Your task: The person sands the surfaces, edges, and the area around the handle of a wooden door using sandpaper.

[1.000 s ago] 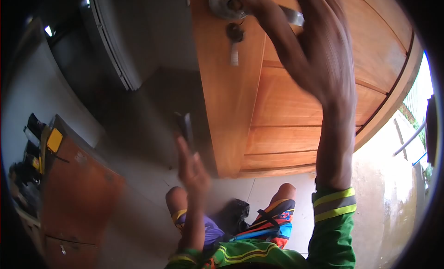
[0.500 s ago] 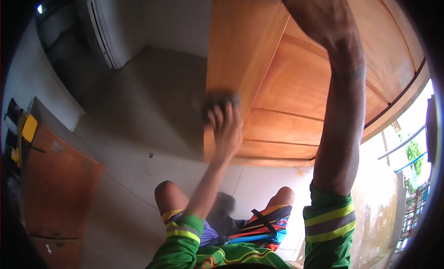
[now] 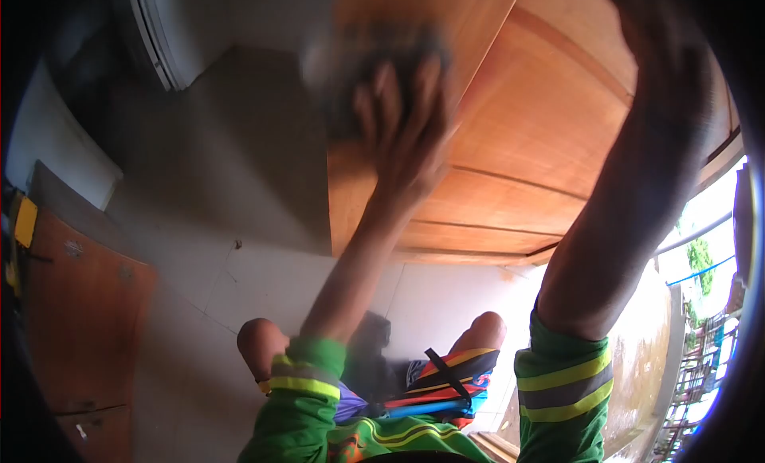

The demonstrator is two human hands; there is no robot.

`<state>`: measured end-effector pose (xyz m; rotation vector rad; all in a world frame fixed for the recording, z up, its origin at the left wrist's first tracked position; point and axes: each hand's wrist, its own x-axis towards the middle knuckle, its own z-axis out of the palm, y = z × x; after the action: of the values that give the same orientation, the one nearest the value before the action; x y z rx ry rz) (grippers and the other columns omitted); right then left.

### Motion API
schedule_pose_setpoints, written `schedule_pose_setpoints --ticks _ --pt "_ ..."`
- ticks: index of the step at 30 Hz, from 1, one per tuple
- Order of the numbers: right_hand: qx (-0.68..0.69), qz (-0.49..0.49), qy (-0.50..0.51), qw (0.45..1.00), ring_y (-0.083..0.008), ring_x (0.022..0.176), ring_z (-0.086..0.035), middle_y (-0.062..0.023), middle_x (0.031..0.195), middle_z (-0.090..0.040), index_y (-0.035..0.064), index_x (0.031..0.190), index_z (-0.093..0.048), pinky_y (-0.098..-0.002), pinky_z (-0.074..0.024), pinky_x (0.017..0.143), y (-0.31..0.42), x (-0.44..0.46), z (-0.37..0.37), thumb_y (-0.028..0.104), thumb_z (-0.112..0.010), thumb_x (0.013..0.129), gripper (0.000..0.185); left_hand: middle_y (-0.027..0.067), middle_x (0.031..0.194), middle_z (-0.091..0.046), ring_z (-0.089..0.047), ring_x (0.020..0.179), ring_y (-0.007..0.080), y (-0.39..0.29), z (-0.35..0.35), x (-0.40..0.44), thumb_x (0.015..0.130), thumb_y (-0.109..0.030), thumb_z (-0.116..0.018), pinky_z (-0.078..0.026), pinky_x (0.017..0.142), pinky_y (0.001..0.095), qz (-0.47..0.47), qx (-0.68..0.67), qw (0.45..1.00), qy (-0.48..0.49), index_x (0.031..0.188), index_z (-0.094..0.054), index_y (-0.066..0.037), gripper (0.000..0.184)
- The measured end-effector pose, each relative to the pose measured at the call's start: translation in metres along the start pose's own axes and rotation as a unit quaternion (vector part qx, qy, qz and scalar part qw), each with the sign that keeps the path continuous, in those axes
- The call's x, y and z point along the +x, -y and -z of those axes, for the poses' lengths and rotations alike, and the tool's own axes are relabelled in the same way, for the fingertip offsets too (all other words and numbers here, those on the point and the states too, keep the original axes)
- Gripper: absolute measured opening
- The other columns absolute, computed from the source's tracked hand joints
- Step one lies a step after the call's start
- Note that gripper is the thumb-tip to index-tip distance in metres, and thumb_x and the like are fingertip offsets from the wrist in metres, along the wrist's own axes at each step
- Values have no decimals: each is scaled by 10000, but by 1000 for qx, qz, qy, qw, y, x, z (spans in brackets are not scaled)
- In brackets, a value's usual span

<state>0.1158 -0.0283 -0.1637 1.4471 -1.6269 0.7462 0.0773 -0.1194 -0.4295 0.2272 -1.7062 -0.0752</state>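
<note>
My left hand (image 3: 406, 132) is closed on a dark, blurred pad (image 3: 339, 100), its exact kind unclear. The pad lies against the narrow side of a large wooden piece (image 3: 343, 216), near the top of the view. At the upper right, my right hand (image 3: 657, 25) is dark and smeared by motion, its fingers hidden or cut off. It is in front of the wooden piece's wide panelled face (image 3: 518, 168); whether it touches the wood I cannot tell.
On the left, a brown wooden panel (image 3: 88, 304) stands with a yellow object (image 3: 25, 221) beside it. Pale floor tiles (image 3: 199, 343) lie below. A white door frame (image 3: 151, 37) rises at the upper left. Bright outdoor light enters at the right.
My left hand has slid the dark pad up along the wood's narrow side. My right arm has shifted rightward, and the view has moved slightly.
</note>
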Motion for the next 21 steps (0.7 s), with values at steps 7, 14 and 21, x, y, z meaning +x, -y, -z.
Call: schedule_pose_setpoints --ticks 7,14,21 --pt "-11 21 -19 1000 -277 709 -585 -144 767 -608 -3 875 -622 -433 -486 687 -13 3 11 282 -523 936 308 315 1524 -418 -308 1388 644 16 -7 -233 892 -59 -714 -195 1127 759 60 20 984 166 1491 -415 14 673" --pt "5 37 -19 999 -290 719 -604 -152 777 -622 -5 880 -631 -437 -502 693 -19 -3 13 269 -530 939 298 311 1540 -429 -254 1450 623 1 23 19 1018 -176 -580 -181 1145 748 -13 51 998 -43 1477 -450 29 519" --pt "-21 64 -35 997 -303 729 -623 -160 786 -636 -6 885 -641 -440 -518 699 -29 -6 9 256 -537 942 288 290 1530 -389 -331 1423 564 0 35 -304 961 1 -545 -243 1199 648 214 39 955 202 1441 -451 64 493"
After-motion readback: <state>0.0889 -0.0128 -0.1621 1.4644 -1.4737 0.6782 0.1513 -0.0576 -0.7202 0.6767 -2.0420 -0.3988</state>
